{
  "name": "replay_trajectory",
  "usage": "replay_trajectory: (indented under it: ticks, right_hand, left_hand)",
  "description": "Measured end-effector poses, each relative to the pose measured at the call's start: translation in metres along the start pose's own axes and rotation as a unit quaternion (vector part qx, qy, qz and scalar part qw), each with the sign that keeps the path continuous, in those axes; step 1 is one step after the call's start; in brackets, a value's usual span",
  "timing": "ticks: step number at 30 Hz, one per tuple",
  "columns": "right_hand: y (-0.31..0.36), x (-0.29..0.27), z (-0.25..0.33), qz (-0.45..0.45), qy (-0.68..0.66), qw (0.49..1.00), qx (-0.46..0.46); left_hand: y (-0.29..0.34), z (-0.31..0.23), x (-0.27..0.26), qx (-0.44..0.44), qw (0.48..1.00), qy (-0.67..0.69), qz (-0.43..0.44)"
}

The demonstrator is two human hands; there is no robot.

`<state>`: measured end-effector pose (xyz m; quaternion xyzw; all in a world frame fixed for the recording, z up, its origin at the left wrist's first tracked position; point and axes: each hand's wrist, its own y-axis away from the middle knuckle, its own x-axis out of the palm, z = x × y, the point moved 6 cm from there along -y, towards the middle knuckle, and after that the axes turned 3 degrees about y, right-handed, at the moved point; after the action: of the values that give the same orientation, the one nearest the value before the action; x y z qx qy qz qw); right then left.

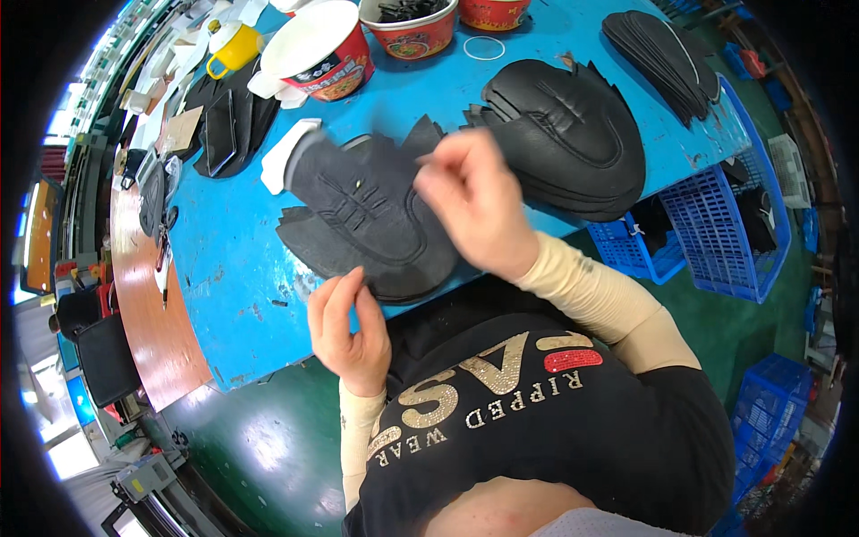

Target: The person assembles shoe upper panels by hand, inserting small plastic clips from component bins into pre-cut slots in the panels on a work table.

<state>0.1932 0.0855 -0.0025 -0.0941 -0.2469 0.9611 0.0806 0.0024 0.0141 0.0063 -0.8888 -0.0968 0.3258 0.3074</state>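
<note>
A black shoe upper (371, 201) with stitched lines and lacing slits lies tilted on other black uppers (313, 243) at the table's near edge. My left hand (351, 331) is closed, its fingertips pinched at the near left edge of these pieces. Over the upper's right side my right hand (474, 201) is closed in a pinch, slightly blurred. A dark bit shows at its fingertips, but I cannot tell whether it is the upper's edge or a loose piece. The upper's far end is smeared by motion. Right of my hands sits a stack of black uppers (582, 134).
Along the far side of the blue table (233, 268) stand a red-and-white paper tub (327, 54), a tub of black scraps (412, 31) and a yellow mug (234, 46). A phone (220, 134) lies left. Flat black pieces (662, 63) sit far right, above blue crates (725, 233).
</note>
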Motion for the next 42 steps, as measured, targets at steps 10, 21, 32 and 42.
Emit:
replay_trajectory:
  ticks: [10, 21, 32, 42]
  right_hand:
    - [-0.028, -0.146, 0.079, -0.222, 0.225, 0.895, -0.316]
    - [0.004, -0.049, 0.032, 0.124, -0.003, 0.991, -0.049]
    - [0.015, 0.020, 0.009, 0.250, -0.227, 0.926, 0.170]
    - [-0.032, 0.017, -0.006, 0.262, 0.183, 0.943, -0.097]
  left_hand:
    - [-0.001, 0.007, 0.014, -0.190, 0.917, 0.350, 0.024]
    - [-0.010, 0.006, 0.041, -0.262, 0.803, 0.534, 0.041]
    - [-0.010, 0.012, 0.025, -0.169, 0.909, 0.379, 0.029]
    - [-0.028, -0.001, 0.034, 0.073, 0.989, -0.017, 0.130]
